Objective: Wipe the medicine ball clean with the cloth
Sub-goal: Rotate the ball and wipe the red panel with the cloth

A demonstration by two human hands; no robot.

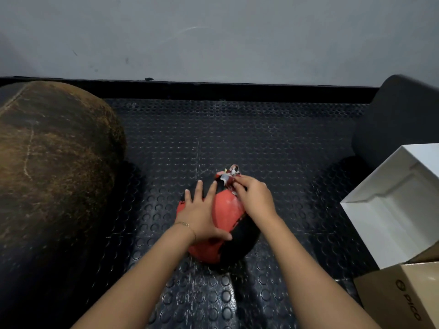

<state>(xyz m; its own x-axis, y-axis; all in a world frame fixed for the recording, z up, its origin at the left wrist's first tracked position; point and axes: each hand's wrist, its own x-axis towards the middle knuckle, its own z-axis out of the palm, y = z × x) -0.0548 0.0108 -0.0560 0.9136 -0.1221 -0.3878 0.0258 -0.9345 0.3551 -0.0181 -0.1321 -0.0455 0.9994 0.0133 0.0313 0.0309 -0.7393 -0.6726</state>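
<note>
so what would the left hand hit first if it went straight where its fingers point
Likely just the rubber mat: the left hand would slide off the medicine ball, passing narrowly left of the cloth, though depth is unclear.

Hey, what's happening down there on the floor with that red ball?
A person is cleaning a red and black medicine ball that sits on a studded rubber mat. The left hand lies flat on top with fingers spread, steadying it. The right hand pinches a small bunched cloth against the ball's far side. A big worn brown ball sits to the left, and a white box and a cardboard box to the right.
</note>
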